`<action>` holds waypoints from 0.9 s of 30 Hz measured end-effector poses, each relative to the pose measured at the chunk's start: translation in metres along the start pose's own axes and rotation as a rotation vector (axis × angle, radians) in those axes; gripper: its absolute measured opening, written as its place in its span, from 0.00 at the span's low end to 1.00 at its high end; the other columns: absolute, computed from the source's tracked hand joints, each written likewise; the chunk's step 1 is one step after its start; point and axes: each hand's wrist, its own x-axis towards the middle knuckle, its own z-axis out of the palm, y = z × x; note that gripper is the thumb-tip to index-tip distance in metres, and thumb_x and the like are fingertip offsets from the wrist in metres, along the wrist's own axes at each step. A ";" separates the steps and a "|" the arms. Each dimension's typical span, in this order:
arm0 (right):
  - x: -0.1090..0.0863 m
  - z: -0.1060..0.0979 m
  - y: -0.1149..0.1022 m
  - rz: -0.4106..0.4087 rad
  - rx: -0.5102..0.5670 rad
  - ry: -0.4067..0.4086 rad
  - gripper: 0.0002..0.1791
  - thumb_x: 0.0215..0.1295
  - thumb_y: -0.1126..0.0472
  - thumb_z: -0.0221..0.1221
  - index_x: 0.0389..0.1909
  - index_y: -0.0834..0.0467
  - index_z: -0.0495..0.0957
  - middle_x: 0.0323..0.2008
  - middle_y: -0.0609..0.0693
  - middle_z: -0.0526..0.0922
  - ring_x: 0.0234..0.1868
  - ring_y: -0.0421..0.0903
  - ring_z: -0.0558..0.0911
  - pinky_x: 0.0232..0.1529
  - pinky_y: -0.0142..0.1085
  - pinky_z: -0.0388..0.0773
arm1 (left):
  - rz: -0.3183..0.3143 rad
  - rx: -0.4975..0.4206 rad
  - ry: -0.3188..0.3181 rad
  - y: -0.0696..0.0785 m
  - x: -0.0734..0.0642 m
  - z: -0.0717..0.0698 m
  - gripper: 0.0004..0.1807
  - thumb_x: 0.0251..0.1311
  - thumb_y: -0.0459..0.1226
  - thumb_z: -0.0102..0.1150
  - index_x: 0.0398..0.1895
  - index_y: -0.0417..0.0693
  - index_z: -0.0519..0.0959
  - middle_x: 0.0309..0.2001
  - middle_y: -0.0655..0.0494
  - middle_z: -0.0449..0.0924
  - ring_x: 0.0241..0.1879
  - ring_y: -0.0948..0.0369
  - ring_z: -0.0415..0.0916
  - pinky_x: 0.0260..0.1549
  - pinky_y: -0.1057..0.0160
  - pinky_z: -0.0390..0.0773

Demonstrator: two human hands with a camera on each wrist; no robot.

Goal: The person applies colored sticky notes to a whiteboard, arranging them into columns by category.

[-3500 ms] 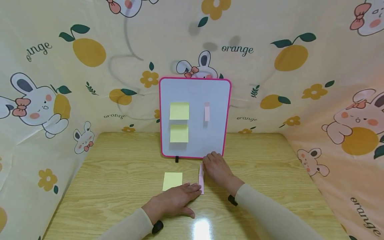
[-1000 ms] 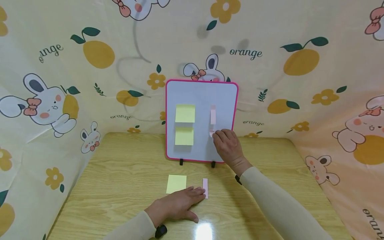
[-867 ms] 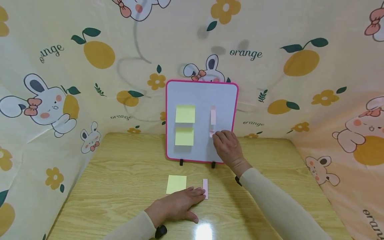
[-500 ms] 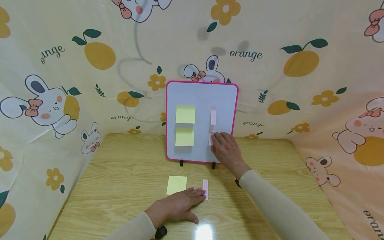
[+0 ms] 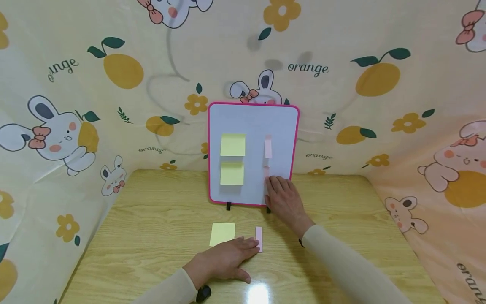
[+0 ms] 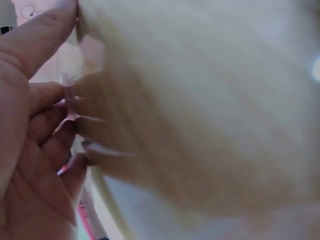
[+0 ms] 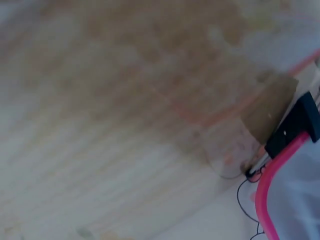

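Observation:
In the head view, my left hand [image 5: 225, 259] lies on the table with its fingers extended. Its fingertips rest on a narrow pink sticky note pad [image 5: 260, 232], and a square yellow sticky note pad [image 5: 222, 233] sits just beyond that hand. My right hand [image 5: 285, 202] is at the lower right of a pink-framed whiteboard [image 5: 252, 120], its fingers fairly straight against a pink sticky strip [image 5: 266, 171]. That strip's lower part is hidden behind the fingers. Higher up hangs another pink strip [image 5: 268, 147]. In the left wrist view, my left fingers [image 6: 50, 122] reach along the table.
Two yellow sticky notes, an upper one [image 5: 233, 145] and a lower one [image 5: 232, 173], hang on the board's left half. Black feet [image 5: 228, 206] hold the board upright on the wooden table [image 5: 159, 219]. A patterned cloth [image 5: 224, 42] encloses the back and sides.
My right hand carried a pink strip from the pad up to the board, under the first strip. It has since slid down and its fingers have straightened. My left hand stays at the pad.

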 end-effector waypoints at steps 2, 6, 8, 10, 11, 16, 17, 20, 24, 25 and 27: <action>-0.003 0.000 -0.002 0.004 -0.006 -0.032 0.35 0.76 0.49 0.59 0.76 0.65 0.68 0.70 0.61 0.74 0.70 0.59 0.72 0.74 0.53 0.71 | 0.009 0.080 0.006 0.002 0.001 -0.004 0.43 0.71 0.66 0.53 0.81 0.53 0.65 0.82 0.58 0.60 0.82 0.59 0.57 0.80 0.53 0.62; -0.007 0.000 -0.005 0.009 -0.031 -0.081 0.38 0.77 0.48 0.56 0.79 0.65 0.63 0.79 0.61 0.65 0.80 0.59 0.63 0.83 0.56 0.57 | 0.038 0.220 0.053 0.006 0.006 -0.012 0.35 0.74 0.63 0.53 0.76 0.55 0.74 0.77 0.59 0.69 0.79 0.58 0.63 0.79 0.51 0.64; -0.009 0.000 -0.006 0.006 -0.054 -0.106 0.39 0.78 0.47 0.55 0.81 0.65 0.60 0.81 0.60 0.62 0.83 0.58 0.59 0.84 0.56 0.53 | 0.054 0.260 0.093 0.008 0.008 -0.015 0.31 0.75 0.61 0.55 0.71 0.56 0.78 0.73 0.59 0.74 0.76 0.58 0.67 0.79 0.52 0.65; -0.010 0.000 -0.007 0.005 -0.068 -0.122 0.40 0.78 0.46 0.54 0.81 0.65 0.59 0.82 0.59 0.60 0.84 0.57 0.57 0.85 0.56 0.51 | 0.068 0.281 0.131 0.009 0.011 -0.016 0.27 0.74 0.59 0.56 0.67 0.57 0.81 0.69 0.59 0.77 0.72 0.57 0.70 0.78 0.54 0.65; -0.010 0.000 -0.007 0.004 -0.071 -0.129 0.40 0.79 0.46 0.53 0.81 0.65 0.58 0.83 0.59 0.59 0.84 0.56 0.57 0.85 0.56 0.51 | 0.071 0.289 0.147 0.010 0.012 -0.017 0.25 0.74 0.58 0.57 0.65 0.57 0.82 0.68 0.59 0.77 0.71 0.57 0.71 0.78 0.55 0.66; -0.011 0.000 -0.008 0.007 -0.048 -0.140 0.40 0.79 0.47 0.53 0.82 0.66 0.57 0.83 0.59 0.57 0.85 0.56 0.55 0.85 0.56 0.49 | 0.048 0.322 0.208 0.008 0.022 -0.021 0.19 0.76 0.54 0.56 0.57 0.56 0.85 0.60 0.60 0.82 0.66 0.59 0.75 0.76 0.59 0.68; -0.012 0.001 -0.008 0.004 -0.049 -0.138 0.40 0.79 0.47 0.53 0.82 0.66 0.57 0.83 0.59 0.57 0.85 0.56 0.54 0.85 0.56 0.49 | 0.031 0.324 0.219 0.007 0.026 -0.024 0.18 0.77 0.53 0.55 0.57 0.55 0.85 0.60 0.60 0.82 0.66 0.59 0.76 0.76 0.59 0.68; -0.012 0.001 -0.007 -0.005 -0.065 -0.130 0.41 0.78 0.46 0.53 0.82 0.65 0.56 0.83 0.59 0.57 0.85 0.57 0.54 0.85 0.57 0.49 | -0.040 0.348 0.263 0.000 0.039 -0.044 0.18 0.79 0.46 0.53 0.61 0.49 0.83 0.62 0.57 0.83 0.68 0.58 0.76 0.76 0.58 0.69; -0.012 0.001 -0.007 -0.019 -0.098 -0.117 0.42 0.77 0.46 0.53 0.82 0.65 0.57 0.83 0.58 0.57 0.85 0.56 0.54 0.85 0.57 0.50 | -0.141 0.478 0.304 -0.015 0.058 -0.084 0.23 0.80 0.41 0.52 0.73 0.46 0.76 0.72 0.53 0.77 0.75 0.55 0.70 0.78 0.55 0.66; -0.012 0.001 -0.006 -0.021 -0.101 -0.118 0.41 0.77 0.46 0.53 0.82 0.64 0.56 0.84 0.58 0.56 0.85 0.56 0.53 0.85 0.57 0.50 | -0.157 0.524 0.302 -0.019 0.062 -0.094 0.24 0.80 0.40 0.52 0.75 0.46 0.73 0.74 0.53 0.74 0.77 0.55 0.68 0.79 0.54 0.65; -0.012 0.001 -0.006 -0.026 -0.108 -0.112 0.41 0.77 0.46 0.54 0.82 0.64 0.57 0.84 0.57 0.57 0.85 0.56 0.54 0.84 0.57 0.52 | -0.182 0.588 0.272 -0.026 0.069 -0.111 0.26 0.82 0.40 0.49 0.79 0.46 0.68 0.79 0.52 0.68 0.81 0.55 0.61 0.81 0.53 0.60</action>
